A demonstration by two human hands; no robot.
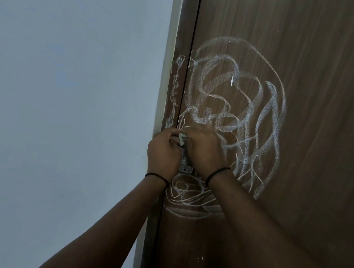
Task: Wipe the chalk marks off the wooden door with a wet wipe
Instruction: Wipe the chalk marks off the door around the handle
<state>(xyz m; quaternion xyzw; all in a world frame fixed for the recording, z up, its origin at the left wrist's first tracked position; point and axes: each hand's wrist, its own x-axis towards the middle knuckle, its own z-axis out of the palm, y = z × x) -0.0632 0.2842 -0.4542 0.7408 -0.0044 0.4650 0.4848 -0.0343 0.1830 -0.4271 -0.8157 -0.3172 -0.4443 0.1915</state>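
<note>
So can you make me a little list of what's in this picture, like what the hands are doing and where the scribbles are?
left hand: fingers curled, pinching the wet wipe
right hand: fingers curled on the same wipe
wet wipe: small pale wad between both hands
chalk marks: white scribbles all over the wooden door, none visibly wiped
door frame: chalk streaks too
metal fitting: at door edge below hands
wristbands: black, one per wrist
wall: pale, left of door

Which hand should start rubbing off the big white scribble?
Probably the right hand: it already lies over the door, beside the big chalk marks. The left hand sits by the frame. Both pinch the wet wipe.
</note>
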